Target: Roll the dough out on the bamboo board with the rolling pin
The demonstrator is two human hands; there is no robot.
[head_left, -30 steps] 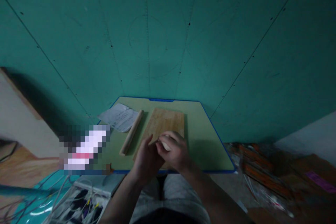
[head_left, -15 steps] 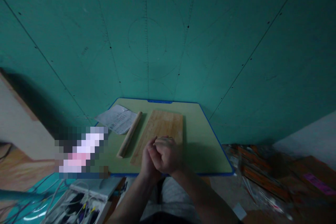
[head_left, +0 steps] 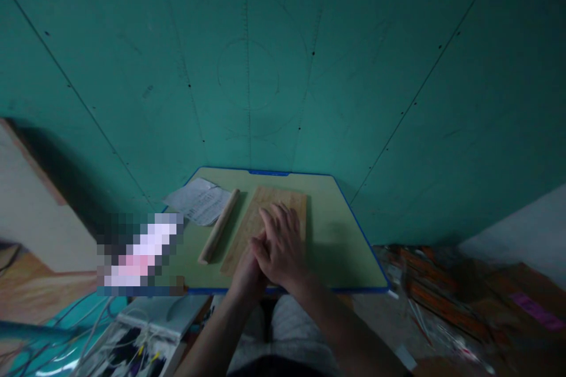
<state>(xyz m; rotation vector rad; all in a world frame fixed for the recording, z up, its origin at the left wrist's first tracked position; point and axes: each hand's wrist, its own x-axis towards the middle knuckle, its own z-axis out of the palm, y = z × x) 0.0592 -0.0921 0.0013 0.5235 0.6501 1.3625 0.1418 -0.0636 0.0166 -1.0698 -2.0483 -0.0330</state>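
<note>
Above the lower part of a wooden cutting board (head_left: 247, 235), my hands are together. My right hand (head_left: 283, 247) lies palm down over the left, its fingers stretched forward and somewhat apart. Underneath it, my left hand (head_left: 252, 265) shows its thumb side and wrist, while its fingers are covered. Whether anything lies between the palms is hidden. To the left of the board, a wooden rolling pin (head_left: 219, 227) rests at a slant on the pale green table (head_left: 338, 235). Neither hand touches the rolling pin.
A creased printed sheet (head_left: 201, 200) lies at the table's back left, near a blurred-out patch (head_left: 150, 247). A green wall (head_left: 274, 70) rises behind. Cables in a white box (head_left: 137, 341) stand lower left; boxes and clutter (head_left: 442, 288) fill the right floor.
The right hand has opened from a clasp around the left, its fingers now extended forward over it. Board, rolling pin and sheet stay put; the view has shifted slightly.
</note>
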